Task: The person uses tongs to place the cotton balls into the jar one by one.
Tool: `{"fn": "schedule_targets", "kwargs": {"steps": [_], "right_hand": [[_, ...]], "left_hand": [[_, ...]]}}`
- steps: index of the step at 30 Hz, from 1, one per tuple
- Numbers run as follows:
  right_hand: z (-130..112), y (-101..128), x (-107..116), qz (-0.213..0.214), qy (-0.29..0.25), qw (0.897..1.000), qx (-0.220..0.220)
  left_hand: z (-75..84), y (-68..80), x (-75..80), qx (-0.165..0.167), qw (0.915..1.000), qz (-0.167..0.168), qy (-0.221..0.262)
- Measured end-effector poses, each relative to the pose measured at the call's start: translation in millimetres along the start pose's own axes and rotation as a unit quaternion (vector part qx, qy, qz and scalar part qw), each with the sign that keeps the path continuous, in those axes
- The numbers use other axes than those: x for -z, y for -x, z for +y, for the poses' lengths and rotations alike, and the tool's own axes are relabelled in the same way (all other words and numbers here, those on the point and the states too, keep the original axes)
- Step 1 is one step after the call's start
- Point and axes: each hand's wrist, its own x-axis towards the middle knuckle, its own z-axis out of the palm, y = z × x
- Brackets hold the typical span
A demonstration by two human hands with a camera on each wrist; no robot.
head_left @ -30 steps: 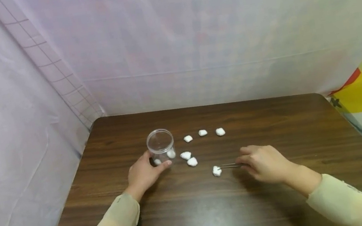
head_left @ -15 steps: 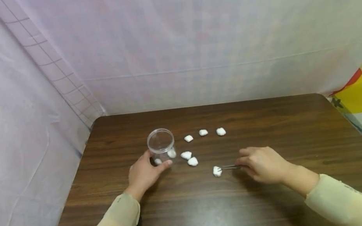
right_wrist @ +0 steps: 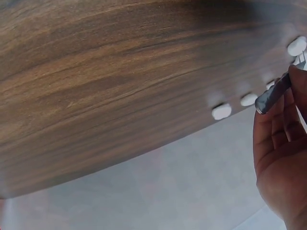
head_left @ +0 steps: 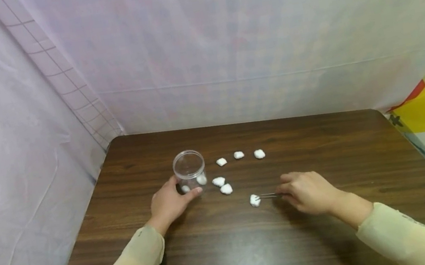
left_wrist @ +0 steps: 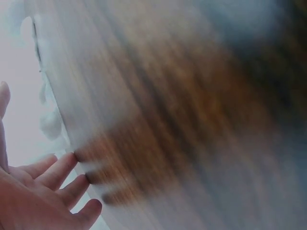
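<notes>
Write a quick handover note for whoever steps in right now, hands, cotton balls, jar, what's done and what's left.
Left hand grips the clear jar, upright on the table.
Right hand holds tweezers; their tips are at one cotton ball lying on the table; whether it is pinched is unclear.
Done: two balls appear to be in the jar.
Left: that ball plus five loose ones, two beside the jar and three in a row behind.

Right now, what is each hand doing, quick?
Left hand: holding the clear jar.
Right hand: pinching tweezers, whose tips are at a cotton ball.
</notes>
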Motion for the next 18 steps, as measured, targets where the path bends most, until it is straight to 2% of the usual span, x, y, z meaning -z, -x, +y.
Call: {"fn": "schedule_targets", "kwargs": {"steps": [8,18], "right_hand": [[-1.4,-0.8,-1.4,-0.016,-0.002,1.0,-0.009],[1.0,-1.7,-1.7,-0.005,0.008,1.0,-0.003]], "left_hand": [[-0.4,-0.2,0.0,0.002,1.0,0.0,0.002],[-0.4,-0.2,0.6,-0.002,1.0,0.0,0.005]]}}
